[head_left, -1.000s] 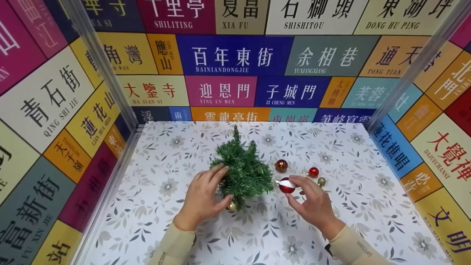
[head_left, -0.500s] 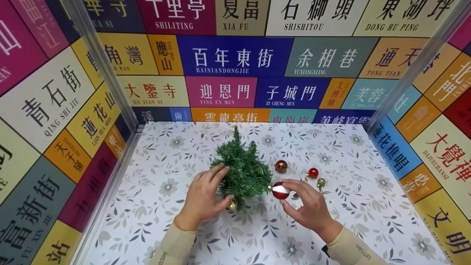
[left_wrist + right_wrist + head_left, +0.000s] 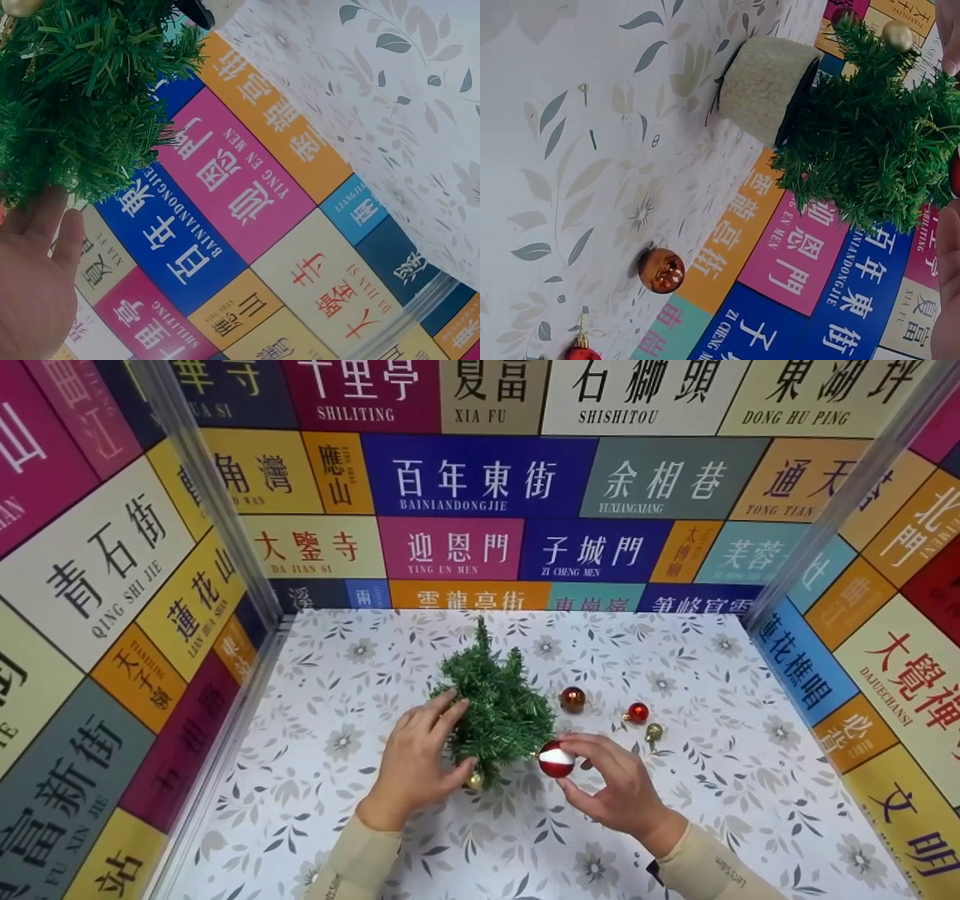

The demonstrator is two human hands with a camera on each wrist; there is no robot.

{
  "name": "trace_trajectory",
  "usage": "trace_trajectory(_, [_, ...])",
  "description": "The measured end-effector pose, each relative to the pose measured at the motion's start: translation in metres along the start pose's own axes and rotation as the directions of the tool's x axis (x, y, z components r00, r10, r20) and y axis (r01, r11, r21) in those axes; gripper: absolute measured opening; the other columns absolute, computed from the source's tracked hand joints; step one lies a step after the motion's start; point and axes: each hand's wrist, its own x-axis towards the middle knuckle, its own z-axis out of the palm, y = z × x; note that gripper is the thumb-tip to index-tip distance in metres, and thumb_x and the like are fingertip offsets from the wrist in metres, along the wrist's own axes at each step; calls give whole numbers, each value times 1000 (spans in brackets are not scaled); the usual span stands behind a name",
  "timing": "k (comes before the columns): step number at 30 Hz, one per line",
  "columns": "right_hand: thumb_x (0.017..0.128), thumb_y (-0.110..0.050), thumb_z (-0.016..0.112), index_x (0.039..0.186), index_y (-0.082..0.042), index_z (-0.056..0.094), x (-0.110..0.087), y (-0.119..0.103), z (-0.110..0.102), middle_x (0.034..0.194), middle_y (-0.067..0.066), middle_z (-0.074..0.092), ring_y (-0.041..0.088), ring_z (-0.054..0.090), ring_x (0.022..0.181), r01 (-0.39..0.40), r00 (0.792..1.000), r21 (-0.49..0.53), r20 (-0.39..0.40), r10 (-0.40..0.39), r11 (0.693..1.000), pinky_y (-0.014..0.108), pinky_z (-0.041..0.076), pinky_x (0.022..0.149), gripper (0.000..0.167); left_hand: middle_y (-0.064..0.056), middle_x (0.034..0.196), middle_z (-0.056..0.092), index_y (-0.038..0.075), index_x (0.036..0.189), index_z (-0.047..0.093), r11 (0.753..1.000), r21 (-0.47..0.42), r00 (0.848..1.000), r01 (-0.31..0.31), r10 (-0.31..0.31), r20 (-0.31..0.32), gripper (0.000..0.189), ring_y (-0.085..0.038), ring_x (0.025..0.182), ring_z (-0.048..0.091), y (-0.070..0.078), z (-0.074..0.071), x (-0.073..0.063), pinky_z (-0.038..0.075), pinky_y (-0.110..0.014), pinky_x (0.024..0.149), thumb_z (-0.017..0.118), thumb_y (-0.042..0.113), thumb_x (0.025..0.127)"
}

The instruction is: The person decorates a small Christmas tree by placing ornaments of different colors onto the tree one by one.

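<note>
A small green artificial Christmas tree stands mid-table; its pale fuzzy base shows in the right wrist view. My left hand holds the tree's left side, thumb and fingers spread around the foliage. Near that thumb hangs a gold bauble on the tree. Between thumb and fingers, my right hand pinches a red-and-white striped bauble, its cap against or very near the lower right branches; whether it touches them I cannot tell. In the right wrist view only an edge of this bauble appears.
Right of the tree lie a brown bauble, a small red bauble and a small gold bauble. The floral-patterned table is enclosed by walls of colourful sign panels. A tiny green strip lies on the tabletop.
My right hand has carried the striped bauble left and slightly nearer to me, up to the tree's right branches. My left hand has stayed on the tree.
</note>
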Motion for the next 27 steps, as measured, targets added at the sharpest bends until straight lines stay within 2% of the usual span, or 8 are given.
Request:
trace_trajectory(8, [67,-2,82,117,3,65,6,-7,8,118,19,66,27,66,100,-10,1000,62,8,10,998,22,52,62,53,-12,152,43,13,147,48,1000,23,1000,-4,4,-1,82,-26,137,41,4,-1,0,32,-45,111,74,48,78])
trace_trajectory(18, [67,0,83,117,4,64,9,-13,15,118,20,65,27,66,100,-32,999,117,13,31,993,25,53,58,54,-12,154,40,10,143,53,999,17,997,-37,38,-61,80,-29,139,39,8,0,2,30,-48,112,76,45,74])
trace_trajectory(23, [68,0,84,117,5,64,10,-15,17,119,20,65,26,66,100,-44,999,147,20,42,988,24,54,60,53,-14,152,42,10,138,57,997,15,989,-75,77,-125,75,-32,139,39,13,1,3,32,-52,110,76,43,74])
trace_trajectory(27, [70,0,83,117,6,63,13,-19,17,119,20,65,25,66,100,-55,998,172,19,52,984,25,54,59,52,-15,151,44,9,130,62,991,2,974,-133,131,-186,67,-34,138,40,19,3,5,36,-55,106,75,44,74])
